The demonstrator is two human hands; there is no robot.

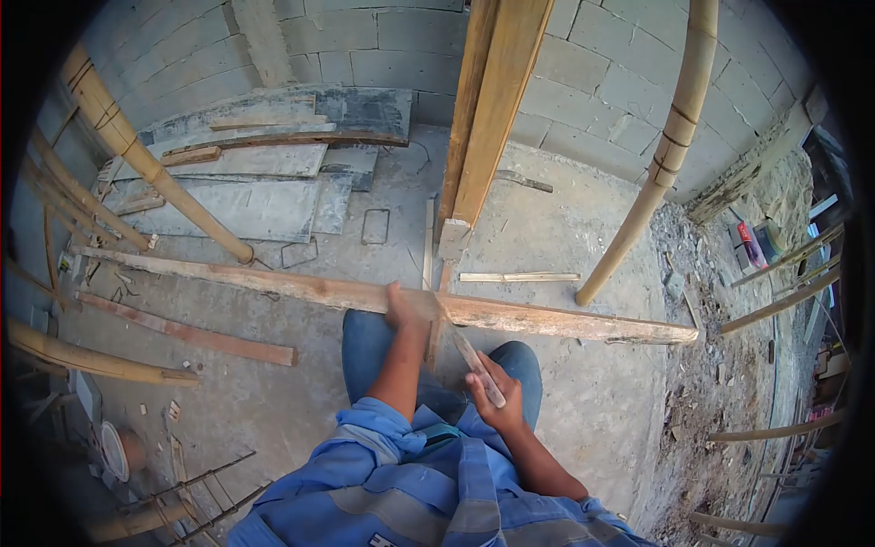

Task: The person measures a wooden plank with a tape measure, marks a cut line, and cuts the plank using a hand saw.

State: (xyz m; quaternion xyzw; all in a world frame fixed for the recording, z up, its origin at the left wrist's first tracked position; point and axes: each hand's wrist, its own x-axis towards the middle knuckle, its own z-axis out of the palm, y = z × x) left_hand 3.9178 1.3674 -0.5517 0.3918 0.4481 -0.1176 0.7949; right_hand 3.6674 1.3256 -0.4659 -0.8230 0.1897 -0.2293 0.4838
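A long wooden plank (565, 319) lies crosswise in front of my knees, its near face rough and whitish in places. My left hand (406, 308) is on the plank left of its middle, fingers curled over the far edge. My right hand (499, 394) is closed around the pale wooden handle (479, 366) of a tool that slants up to the plank. The tool's head is a greyish blur beside my left hand, so its kind cannot be told. An upright timber post (492, 118) stands just beyond the plank's middle.
Bamboo poles (155, 173) lean at left, and another bamboo pole (670, 146) stands at right. Stained boards (246, 201) are stacked by the block wall (383, 46). A loose wooden strip (191, 330) lies left, a thin stick (519, 276) beyond the plank. Rubble (679, 401) covers the right side.
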